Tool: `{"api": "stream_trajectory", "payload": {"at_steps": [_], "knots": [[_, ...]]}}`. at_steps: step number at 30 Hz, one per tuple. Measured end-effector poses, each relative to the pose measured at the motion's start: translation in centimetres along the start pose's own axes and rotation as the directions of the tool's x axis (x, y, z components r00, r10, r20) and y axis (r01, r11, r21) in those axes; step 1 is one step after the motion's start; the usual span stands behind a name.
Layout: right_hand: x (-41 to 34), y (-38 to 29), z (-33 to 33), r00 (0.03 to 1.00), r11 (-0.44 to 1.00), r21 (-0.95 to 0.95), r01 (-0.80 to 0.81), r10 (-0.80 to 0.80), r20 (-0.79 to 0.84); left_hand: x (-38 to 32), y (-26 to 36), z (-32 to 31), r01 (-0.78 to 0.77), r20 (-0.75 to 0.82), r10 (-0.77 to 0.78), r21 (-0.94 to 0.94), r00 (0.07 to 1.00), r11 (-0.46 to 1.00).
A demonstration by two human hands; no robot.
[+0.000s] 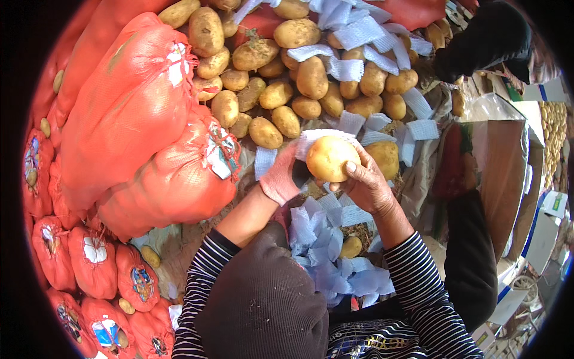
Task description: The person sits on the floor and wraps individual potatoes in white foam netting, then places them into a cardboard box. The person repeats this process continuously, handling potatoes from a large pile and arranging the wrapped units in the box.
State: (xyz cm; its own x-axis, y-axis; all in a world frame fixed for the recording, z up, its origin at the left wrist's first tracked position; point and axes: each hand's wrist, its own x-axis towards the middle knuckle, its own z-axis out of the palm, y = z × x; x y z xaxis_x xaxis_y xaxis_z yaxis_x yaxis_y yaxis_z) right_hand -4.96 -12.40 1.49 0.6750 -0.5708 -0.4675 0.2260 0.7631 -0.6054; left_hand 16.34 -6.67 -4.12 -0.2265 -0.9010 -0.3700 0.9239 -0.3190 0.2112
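A large yellow potato [332, 158] is in my bare right hand [370, 179], with the thumb across its lower right side. My left hand [281, 172] wears a pink glove and grips a white foam net sleeve [309, 140]. That sleeve lies against the potato's upper left side and runs behind it; how far it wraps round is hidden. My left fingertips are also out of sight behind the sleeve. Just right of the right hand rests another big potato [382, 158]. Below both hands, between my legs, lies a heap of loose foam sleeves [325, 251] with a small potato [350, 247].
Beyond my hands spreads a potato pile [312, 78] strewn with foam sleeves [358, 33]. Full red mesh sacks [130, 112] crowd the left side. An open cardboard box [504, 179] stands at right. A person's dark-clothed leg [489, 40] shows at upper right.
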Motion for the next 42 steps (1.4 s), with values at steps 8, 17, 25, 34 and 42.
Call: {"api": "stream_trajectory", "payload": {"at_steps": [8, 17, 25, 34, 42], "knots": [[1.4, -2.5, -0.3, 0.825, 0.475, -0.88, 0.018, -0.504, -0.255, -3.2, -3.5, 8.0, -0.316, 0.33, -0.055, 0.932, 0.942, 0.179], [-24.7, -25.9, -8.1, 0.691, -0.226, -0.973, -0.051, -0.712, 0.129, -3.4, -3.5, 4.3, -0.193, 0.108, 0.216, 0.885, 0.97, 0.424], [-41.2, -21.3, -24.4, 0.601, -0.25, -0.704, -0.665, -0.739, -0.305, -3.0, -4.7, 4.2, -0.092, 0.028, 0.356, 0.983, 0.934, 0.162], [-30.5, -25.0, -14.2, 0.652, -0.136, -0.966, -0.222, -0.757, -0.044, -1.1, -6.4, -1.9, -0.047, 0.19, 0.074, 0.566, 0.979, -0.823], [-8.6, -13.0, -3.4, 0.935, -0.253, -0.927, 0.278, -0.151, 0.322, 2.2, -5.1, -3.2, 0.021, 0.079, 0.122, 0.753, 0.989, -0.658]]}}
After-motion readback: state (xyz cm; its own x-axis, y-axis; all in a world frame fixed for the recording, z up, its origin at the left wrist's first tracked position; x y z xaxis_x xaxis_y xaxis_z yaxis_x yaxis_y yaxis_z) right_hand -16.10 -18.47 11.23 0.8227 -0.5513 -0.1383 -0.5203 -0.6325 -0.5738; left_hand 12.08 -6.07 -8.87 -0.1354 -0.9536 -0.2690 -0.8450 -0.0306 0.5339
